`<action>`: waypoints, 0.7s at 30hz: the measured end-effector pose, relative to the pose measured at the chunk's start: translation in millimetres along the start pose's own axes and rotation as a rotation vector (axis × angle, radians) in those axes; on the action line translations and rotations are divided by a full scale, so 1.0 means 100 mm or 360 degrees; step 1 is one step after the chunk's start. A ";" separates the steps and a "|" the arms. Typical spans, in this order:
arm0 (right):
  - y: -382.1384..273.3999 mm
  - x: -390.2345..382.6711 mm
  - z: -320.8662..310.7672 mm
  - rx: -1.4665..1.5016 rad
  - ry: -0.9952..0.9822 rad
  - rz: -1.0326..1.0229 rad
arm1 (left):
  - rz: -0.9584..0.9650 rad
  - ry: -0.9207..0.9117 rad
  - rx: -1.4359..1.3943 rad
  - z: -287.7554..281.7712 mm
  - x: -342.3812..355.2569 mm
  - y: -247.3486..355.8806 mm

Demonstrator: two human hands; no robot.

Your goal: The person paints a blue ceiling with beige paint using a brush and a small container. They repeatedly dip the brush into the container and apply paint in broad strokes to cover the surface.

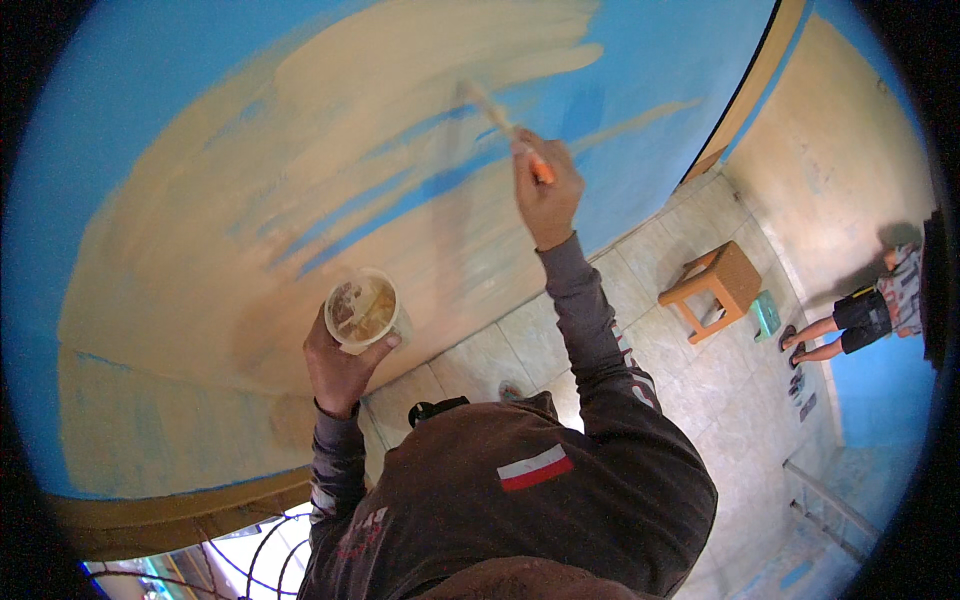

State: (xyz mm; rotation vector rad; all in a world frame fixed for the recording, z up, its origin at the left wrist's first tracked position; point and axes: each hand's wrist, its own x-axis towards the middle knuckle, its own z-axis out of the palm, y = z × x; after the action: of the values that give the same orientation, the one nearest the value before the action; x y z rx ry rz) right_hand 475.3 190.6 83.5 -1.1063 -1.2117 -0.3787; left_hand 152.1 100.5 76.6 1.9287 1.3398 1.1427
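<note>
My right hand [550,190] is closed round the orange handle of a paintbrush [495,113], whose bristle end lies against the wall or just off it. Cream paint spreads in broad strokes over the blue wall [640,90], with blue streaks showing between them near the brush. Lower and to the left, my left hand [338,362] grips a round tub of paint [362,308] from its side. Through the open top I see cream paint in it and smeared round its inner wall. The bristles look blurred.
A brown plastic stool [728,278] stands on the tiled floor [640,370] to my right, beside a small green stool [765,315]. Further right is another person [880,305] in shorts and sandals near the wall. A ladder [830,505] shows at lower right, a curved metal grille [250,550] at lower left.
</note>
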 end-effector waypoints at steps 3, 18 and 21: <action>0.40 0.27 -0.17 -0.0061 0.0252 -0.0047 | 0.0019 0.0001 -0.0057 0.02 0.01 0.02; 0.61 0.46 0.24 -0.0508 0.0128 -0.0355 | 0.0094 0.0084 -0.0086 0.01 0.03 0.11; 0.12 0.27 0.36 -0.0336 0.0101 -0.0411 | 0.0099 0.0072 -0.0100 -0.01 0.02 0.10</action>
State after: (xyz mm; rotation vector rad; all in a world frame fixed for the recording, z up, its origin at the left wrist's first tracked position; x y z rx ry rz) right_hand 474.7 234.3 99.7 -1.1100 -1.2824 -0.7482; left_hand 156.2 98.7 85.6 1.9224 1.2598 1.2507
